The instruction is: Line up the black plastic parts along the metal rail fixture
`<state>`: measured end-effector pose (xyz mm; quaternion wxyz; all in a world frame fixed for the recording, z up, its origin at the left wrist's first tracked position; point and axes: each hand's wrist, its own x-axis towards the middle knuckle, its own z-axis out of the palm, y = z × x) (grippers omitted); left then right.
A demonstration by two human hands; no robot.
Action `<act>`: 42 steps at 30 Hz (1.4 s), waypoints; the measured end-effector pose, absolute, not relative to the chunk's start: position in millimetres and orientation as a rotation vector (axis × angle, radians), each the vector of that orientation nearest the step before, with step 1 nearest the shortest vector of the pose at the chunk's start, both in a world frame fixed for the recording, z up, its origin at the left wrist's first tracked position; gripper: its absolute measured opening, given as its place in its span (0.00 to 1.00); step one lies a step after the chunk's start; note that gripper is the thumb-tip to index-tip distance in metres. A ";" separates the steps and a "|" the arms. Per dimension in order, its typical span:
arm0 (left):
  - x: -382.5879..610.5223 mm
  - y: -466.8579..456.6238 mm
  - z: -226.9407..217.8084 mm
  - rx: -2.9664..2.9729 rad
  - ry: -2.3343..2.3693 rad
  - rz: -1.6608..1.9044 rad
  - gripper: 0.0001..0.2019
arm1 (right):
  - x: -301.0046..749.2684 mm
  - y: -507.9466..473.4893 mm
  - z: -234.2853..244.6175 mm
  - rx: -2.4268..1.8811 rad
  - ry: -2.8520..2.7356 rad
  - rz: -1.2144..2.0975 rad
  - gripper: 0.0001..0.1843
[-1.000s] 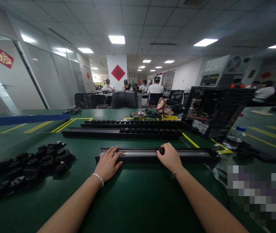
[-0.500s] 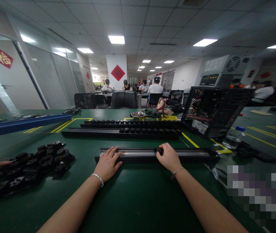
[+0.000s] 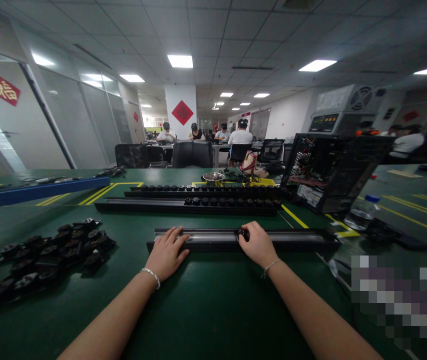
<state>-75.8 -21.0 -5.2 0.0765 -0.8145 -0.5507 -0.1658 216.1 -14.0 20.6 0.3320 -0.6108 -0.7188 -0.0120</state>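
A long black channel strip (image 3: pixel 303 240) lies across the green table in front of me. My left hand (image 3: pixel 166 252) rests flat on its left end, fingers spread over the rail. My right hand (image 3: pixel 258 245) is closed on a small black socket module (image 3: pixel 242 233) that sits in the channel near its middle. To my left a pile of several loose black socket modules (image 3: pixel 48 255) lies on the table.
Two more black strips (image 3: pixel 186 205) filled with modules lie further back, with a metal bowl (image 3: pixel 213 177) behind them. An open computer case (image 3: pixel 329 170) and a water bottle (image 3: pixel 361 214) stand at the right. A blue bar (image 3: pixel 36 191) lies far left. People sit at distant desks.
My right hand has slid the module a little to the left along the channel. Another person's hand that reached into the pile at the far left has withdrawn.
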 end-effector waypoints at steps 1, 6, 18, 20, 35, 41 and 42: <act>-75.8 -21.0 -5.3 -2.443 -1.654 -0.497 0.21 | 215.4 -14.0 20.5 -1.589 -1.880 -0.027 0.09; -75.9 -21.5 -5.3 -2.446 -1.651 -0.505 0.21 | 213.3 -15.3 21.3 -1.571 -1.890 0.008 0.10; -74.6 -22.8 -2.8 -2.433 -1.636 -0.509 0.21 | 206.9 -17.2 21.7 -1.502 -1.912 0.088 0.14; -74.7 -22.8 -3.2 -2.430 -1.635 -0.507 0.21 | 206.6 -17.2 21.7 -1.502 -1.907 0.116 0.15; -74.1 -23.0 -2.4 -2.447 -1.653 -0.505 0.21 | 195.5 -23.8 25.7 -1.525 -2.002 0.100 0.21; -75.2 -22.3 -3.3 -2.448 -1.645 -0.495 0.21 | 194.6 -24.0 25.6 -1.518 -2.015 0.077 0.22; -75.2 -22.2 -3.1 -2.448 -1.645 -0.493 0.21 | 194.5 -24.2 25.7 -1.523 -2.015 0.077 0.22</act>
